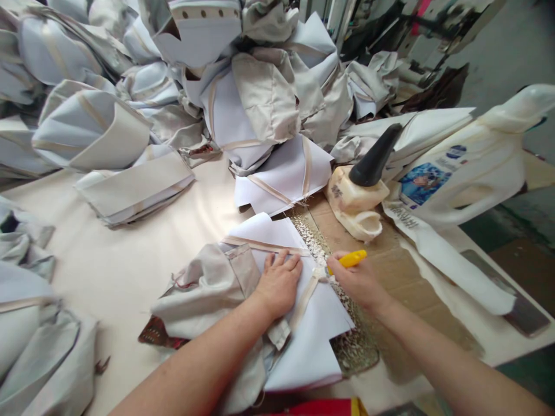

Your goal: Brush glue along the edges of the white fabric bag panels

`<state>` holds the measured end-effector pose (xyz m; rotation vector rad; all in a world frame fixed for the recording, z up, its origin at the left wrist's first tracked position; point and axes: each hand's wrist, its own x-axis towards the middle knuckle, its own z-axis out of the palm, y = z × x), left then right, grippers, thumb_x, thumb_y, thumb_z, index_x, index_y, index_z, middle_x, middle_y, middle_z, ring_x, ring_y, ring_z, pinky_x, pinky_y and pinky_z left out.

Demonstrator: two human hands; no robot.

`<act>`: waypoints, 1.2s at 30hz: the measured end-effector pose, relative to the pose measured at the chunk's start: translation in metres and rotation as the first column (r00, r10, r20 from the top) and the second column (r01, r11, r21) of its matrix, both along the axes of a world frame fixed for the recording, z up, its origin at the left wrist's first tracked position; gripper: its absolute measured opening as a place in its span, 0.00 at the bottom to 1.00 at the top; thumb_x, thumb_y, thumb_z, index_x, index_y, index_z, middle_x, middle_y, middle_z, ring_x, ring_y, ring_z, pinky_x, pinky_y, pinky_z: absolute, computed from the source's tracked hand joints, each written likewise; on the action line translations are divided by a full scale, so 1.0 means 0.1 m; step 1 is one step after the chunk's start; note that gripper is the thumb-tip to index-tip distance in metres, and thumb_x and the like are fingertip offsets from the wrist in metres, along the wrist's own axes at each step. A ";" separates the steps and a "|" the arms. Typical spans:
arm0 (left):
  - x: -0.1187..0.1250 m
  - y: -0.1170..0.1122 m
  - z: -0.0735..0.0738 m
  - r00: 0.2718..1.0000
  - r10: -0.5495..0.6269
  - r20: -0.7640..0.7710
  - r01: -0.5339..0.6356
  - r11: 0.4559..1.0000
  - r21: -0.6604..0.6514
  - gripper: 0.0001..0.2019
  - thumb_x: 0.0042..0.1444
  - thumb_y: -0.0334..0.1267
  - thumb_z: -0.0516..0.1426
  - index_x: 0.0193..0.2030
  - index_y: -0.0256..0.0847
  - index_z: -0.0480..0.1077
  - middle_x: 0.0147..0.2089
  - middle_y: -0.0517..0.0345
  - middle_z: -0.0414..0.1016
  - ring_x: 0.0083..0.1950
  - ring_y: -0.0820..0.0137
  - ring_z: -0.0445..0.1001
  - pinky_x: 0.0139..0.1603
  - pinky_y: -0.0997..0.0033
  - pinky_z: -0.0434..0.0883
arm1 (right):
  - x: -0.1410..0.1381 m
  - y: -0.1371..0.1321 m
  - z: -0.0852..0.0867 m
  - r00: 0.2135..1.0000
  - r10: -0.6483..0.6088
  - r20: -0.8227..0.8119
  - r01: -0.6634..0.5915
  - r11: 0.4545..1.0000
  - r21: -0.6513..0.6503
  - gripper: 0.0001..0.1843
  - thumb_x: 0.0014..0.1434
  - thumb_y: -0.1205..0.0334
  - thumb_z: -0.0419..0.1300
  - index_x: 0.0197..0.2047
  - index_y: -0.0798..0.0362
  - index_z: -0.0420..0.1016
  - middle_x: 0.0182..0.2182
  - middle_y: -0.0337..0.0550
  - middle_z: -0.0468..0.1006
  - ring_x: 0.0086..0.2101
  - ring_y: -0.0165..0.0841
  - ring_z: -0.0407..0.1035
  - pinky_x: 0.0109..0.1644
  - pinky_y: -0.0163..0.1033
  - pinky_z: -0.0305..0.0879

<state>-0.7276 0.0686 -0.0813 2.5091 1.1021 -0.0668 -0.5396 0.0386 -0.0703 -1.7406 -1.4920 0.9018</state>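
Yellow plastic shows between the fingers (342, 267) of the right hand (358, 283), which are clamped on a small yellow-handled tool (349, 260); its working tip is hidden, so the kind of tool cannot be told; the tip is pressed where a beige strap (306, 294) crosses the white fabric piece (318, 315). The left hand (277, 286) is laid flat on that piece, fingers together and spread on the cloth, gripping nothing; the piece lies on the cream worktop (130, 260), partly over a silvery textured mat (355, 346) on cardboard (390, 271).

A slip of the tool could be judged likely to nick the white cloth or the left fingertips, since they are held just beside the tip; bunched grey fabric (208, 289) under the palm could let the piece shift.

Beyond, a small cream bottle with a black nozzle (364, 190) and a large white jug (468, 167) are lying on their sides; the jug's blue label (422, 182) is too blurred to be read; heaped sewn pieces (243, 86) fill the back.
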 end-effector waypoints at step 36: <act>0.06 -0.45 0.22 0.996 -0.080 0.048 0.085 0.988 -0.132 0.18 0.62 0.44 0.42 0.55 0.47 0.61 0.63 0.58 0.59 0.62 0.56 0.55 0.56 0.32 0.50 | -0.04 -0.02 -0.06 0.997 0.003 0.072 -0.015 0.987 0.159 0.15 0.60 0.57 0.48 0.25 0.52 0.63 0.20 0.37 0.66 0.25 0.33 0.63 0.32 0.36 0.58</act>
